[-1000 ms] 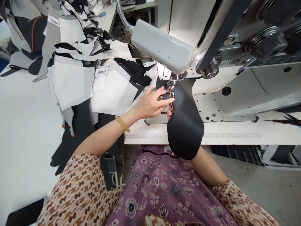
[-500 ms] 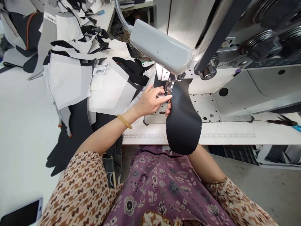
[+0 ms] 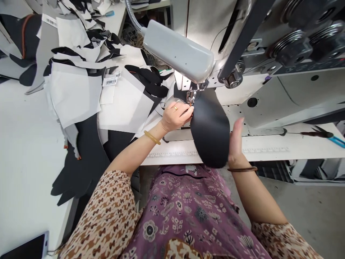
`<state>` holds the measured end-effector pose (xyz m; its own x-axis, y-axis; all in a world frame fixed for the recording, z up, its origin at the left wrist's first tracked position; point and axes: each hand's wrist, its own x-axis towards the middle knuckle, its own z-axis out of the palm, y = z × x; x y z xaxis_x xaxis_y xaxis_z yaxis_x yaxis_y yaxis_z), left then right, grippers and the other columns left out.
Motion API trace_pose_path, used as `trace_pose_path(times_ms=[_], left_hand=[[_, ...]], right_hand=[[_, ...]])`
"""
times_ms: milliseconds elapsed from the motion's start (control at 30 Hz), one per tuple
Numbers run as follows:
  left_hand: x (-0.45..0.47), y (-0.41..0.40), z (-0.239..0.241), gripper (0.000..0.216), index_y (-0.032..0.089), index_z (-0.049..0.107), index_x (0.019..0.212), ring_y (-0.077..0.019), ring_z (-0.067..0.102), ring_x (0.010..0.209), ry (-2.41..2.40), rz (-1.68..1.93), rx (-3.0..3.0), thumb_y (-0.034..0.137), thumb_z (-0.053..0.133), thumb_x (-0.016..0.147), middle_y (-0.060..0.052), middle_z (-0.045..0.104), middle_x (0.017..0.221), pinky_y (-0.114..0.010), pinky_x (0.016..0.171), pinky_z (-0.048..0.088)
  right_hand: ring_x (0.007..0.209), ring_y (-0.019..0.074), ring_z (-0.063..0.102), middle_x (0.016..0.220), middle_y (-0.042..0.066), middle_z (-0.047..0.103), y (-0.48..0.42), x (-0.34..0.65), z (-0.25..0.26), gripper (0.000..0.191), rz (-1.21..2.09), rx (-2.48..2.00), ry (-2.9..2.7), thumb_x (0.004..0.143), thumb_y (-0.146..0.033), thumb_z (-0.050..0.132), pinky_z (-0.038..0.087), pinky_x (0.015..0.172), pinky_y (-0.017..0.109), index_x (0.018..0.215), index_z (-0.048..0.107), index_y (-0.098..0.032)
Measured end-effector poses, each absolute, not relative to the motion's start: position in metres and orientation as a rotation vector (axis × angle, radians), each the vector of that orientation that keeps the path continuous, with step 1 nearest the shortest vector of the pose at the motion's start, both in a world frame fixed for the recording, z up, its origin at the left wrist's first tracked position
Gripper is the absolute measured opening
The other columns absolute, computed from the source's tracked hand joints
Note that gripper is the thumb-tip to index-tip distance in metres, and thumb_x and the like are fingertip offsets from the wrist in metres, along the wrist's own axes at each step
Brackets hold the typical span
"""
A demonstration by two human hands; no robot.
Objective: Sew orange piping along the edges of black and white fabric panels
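Note:
A black leather-like panel lies under the presser foot of a sewing machine, its near end hanging over the table edge. My left hand is closed at the panel's left edge, thumb and fingertips pinching it just in front of the foot. A bit of orange piping shows between those fingertips and the foot. At the panel's right edge is my right hand, its thumb stretched up and apart; its other fingers are hidden behind the panel.
A grey lamp hangs over the needle area. White and black cut pieces pile up on the left. A phone lies at the lower left. Blue-handled scissors lie on the right, and a ruler strip runs along the front edge.
My right hand has come from underneath the panel's left edge out to its right side, thumb raised. My left fingers, stretched before, have closed on the edge by the piping.

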<state>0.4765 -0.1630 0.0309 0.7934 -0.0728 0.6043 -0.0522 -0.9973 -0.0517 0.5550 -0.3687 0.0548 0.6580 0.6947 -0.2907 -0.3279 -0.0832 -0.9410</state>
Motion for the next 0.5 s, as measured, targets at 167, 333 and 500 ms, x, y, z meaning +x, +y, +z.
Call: trace_pose_path(times_ms=[167,333,500], left_hand=[[0.472,-0.16,0.033,0.025,0.023,0.062,0.097,-0.0175,0.063,0.08,0.124,-0.967,-2.905,0.03,0.039,0.092,-0.007,0.069,0.089,-0.036,0.065,0.042],[0.473,-0.157,0.034,0.027,0.028,0.062,0.097,-0.016,0.063,0.081,0.137,-0.865,-2.951,0.028,0.036,0.093,-0.003,0.069,0.091,-0.037,0.069,0.045],[0.475,-0.15,0.035,0.032,0.031,0.06,0.106,-0.0177,0.062,0.082,0.108,-0.707,-2.995,0.029,0.029,0.096,-0.003,0.068,0.095,-0.037,0.068,0.044]], right_hand=[[0.081,0.0138,0.062,0.089,0.002,0.067,-0.378,0.561,0.037,0.051,0.94,-1.262,-0.135,0.043,-0.037,0.082,0.052,0.075,0.027,0.087,0.065,-0.019],[0.072,0.0141,0.062,0.085,0.001,0.067,-0.372,0.568,0.038,0.044,0.767,-1.265,-0.033,0.053,-0.038,0.077,0.054,0.071,0.03,0.09,0.061,-0.019],[0.064,0.0136,0.06,0.076,0.0,0.065,-0.361,0.58,0.047,0.043,0.752,-1.325,-0.074,0.052,-0.038,0.076,0.054,0.065,0.03,0.086,0.058,-0.018]])
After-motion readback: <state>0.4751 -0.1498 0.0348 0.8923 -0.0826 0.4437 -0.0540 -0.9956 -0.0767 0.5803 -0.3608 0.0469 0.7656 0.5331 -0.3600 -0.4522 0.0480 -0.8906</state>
